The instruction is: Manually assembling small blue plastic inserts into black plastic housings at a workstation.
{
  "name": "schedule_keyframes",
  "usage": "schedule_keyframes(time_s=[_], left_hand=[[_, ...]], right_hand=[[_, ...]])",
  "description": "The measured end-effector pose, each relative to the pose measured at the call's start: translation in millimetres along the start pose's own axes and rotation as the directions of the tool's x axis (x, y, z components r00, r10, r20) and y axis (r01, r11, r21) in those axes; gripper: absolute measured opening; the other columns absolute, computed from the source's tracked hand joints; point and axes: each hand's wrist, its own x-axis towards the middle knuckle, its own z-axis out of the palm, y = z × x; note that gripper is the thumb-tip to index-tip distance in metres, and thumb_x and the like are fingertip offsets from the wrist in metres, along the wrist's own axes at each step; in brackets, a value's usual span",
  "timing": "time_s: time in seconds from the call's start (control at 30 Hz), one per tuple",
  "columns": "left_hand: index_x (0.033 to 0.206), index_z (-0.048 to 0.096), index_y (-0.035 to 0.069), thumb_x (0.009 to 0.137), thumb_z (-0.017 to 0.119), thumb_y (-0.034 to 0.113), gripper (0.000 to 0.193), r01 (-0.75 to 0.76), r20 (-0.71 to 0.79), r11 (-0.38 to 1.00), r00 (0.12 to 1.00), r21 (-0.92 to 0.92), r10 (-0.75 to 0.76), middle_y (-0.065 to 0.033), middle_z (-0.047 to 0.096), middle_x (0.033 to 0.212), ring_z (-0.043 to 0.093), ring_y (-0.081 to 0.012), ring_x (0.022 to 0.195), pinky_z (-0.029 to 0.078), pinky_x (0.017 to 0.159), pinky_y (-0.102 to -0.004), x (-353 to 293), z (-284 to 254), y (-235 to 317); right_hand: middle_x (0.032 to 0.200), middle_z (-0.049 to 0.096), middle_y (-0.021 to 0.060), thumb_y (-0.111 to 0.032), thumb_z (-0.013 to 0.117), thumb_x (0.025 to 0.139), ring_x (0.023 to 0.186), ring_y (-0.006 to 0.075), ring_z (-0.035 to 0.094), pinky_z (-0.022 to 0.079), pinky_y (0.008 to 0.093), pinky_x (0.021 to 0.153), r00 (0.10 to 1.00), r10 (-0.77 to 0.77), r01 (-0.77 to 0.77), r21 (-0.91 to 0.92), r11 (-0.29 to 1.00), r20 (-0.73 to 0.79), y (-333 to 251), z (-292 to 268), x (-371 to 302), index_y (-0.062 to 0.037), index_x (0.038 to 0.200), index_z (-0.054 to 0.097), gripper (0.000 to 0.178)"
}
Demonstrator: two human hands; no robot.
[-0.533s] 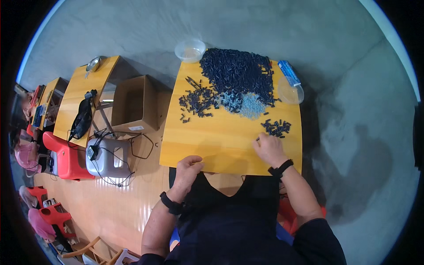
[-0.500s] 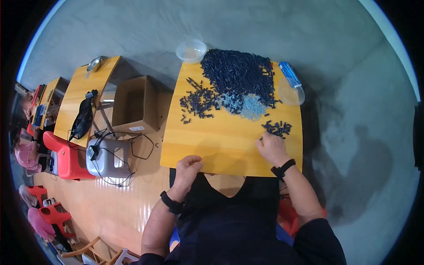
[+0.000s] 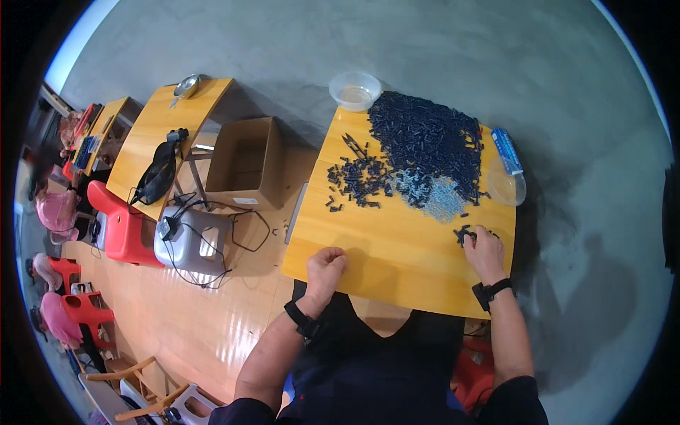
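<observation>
Head cam: small cluster of blk pcs [image 3: 464, 235] lies on the yellow table [image 3: 397, 265], nr its R side, partly covered by the R hand [image 3: 486, 255]. R hand's fingers are bent down onto the pcs; tips hidden, so can't tell how far open the grip is or if it's got any. L hand [image 3: 327, 270] is over the near edge, L of centre, fingers curled in w/ thumb alongside; can't tell if anything small is pinched. Blk band on each wrist.

Further up the table: pile of pale blue-grey bits [image 3: 443, 201], touching a big heap of blk pcs [image 3: 425, 138]. Loose scatter of blk pcs [image 3: 360, 185] to the L, w/ tweezers [image 3: 353, 146] just above. Clear bowl [image 3: 355, 93] at far L corner; blue pack [image 3: 506, 151] and round clear dish [image 3: 507, 187] along R edge.

Off to L: open cardboard box [image 3: 244, 159], grey stool [image 3: 188, 249] w/ cables, red chair [image 3: 120, 227], second table [image 3: 173, 120] w/ blk bag [image 3: 157, 173] + metal bowl [image 3: 187, 86].
</observation>
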Motion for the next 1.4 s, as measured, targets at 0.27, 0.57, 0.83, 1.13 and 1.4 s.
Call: schedule_keyframes(time_s=[0.27, 0.57, 0.83, 1.13, 1.4], left_hand=[[0.093, 0.063, -0.005, 0.087, 0.061, 0.010, 0.015, 0.063, -0.012, 0.997, 0.998, -0.044, -0.064, -0.0056, 0.063, 0.072, 0.061, -0.0110, 0.058, 0.048, 0.053, -0.0232, 1.6, 0.6, 9.1], [0.092, 0.064, -0.005, 0.087, 0.061, 0.010, 0.016, 0.042, 0.009, 0.999, 0.999, -0.004, -0.042, -0.0064, 0.064, 0.072, 0.063, -0.0119, 0.059, 0.050, 0.055, -0.0238, 2.9, -1.7, -1.9], [0.089, 0.062, -0.002, 0.088, 0.061, 0.009, 0.012, 0.010, 0.034, 1.000, 0.999, 0.018, -0.011, -0.0044, 0.063, 0.071, 0.062, -0.0113, 0.057, 0.048, 0.051, -0.0230, 3.6, -1.9, 0.3], [0.089, 0.062, -0.003, 0.088, 0.060, 0.009, 0.012, 0.015, 0.041, 1.000, 0.999, -0.012, -0.014, -0.0041, 0.062, 0.070, 0.062, -0.0120, 0.056, 0.047, 0.050, -0.0234, 4.3, 1.1, -2.1], [0.093, 0.063, -0.005, 0.088, 0.060, 0.010, 0.017, 0.042, 0.055, 0.999, 0.998, -0.007, -0.042, -0.0064, 0.064, 0.072, 0.062, -0.0126, 0.058, 0.051, 0.055, -0.0252, 4.9, -1.1, 1.3]], right_hand=[[0.081, 0.060, 0.0129, -0.010, 0.058, 0.083, 0.069, 0.0353, 0.060, 0.048, 0.0431, 0.059, 0.902, -0.401, 0.432, 0.386, 0.815, -0.162, -107.0, 28.2, 37.8, -0.0088, 0.087, 0.063, 0.007], [0.082, 0.057, 0.0160, -0.014, 0.060, 0.084, 0.073, 0.0381, 0.060, 0.048, 0.0471, 0.064, 0.823, -0.567, 0.535, 0.369, 0.760, -0.028, -195.1, 57.6, 94.1, -0.0081, 0.094, 0.062, 0.012], [0.084, 0.059, 0.0161, -0.018, 0.059, 0.084, 0.074, 0.0376, 0.062, 0.050, 0.0480, 0.065, 0.847, -0.531, 0.502, 0.280, 0.818, 0.033, -197.8, 64.9, 100.2, -0.0080, 0.090, 0.063, 0.012], [0.082, 0.058, 0.0164, -0.013, 0.060, 0.081, 0.071, 0.0361, 0.062, 0.050, 0.0474, 0.062, 0.842, -0.536, 0.507, 0.246, 0.826, 0.063, -198.5, 67.6, 97.5, -0.0086, 0.085, 0.062, 0.006], [0.080, 0.058, 0.0155, -0.012, 0.061, 0.080, 0.066, 0.0366, 0.060, 0.049, 0.0465, 0.059, 0.836, -0.536, 0.542, 0.336, 0.770, -0.118, -197.3, 77.0, 95.2, -0.0062, 0.082, 0.060, 0.006]])
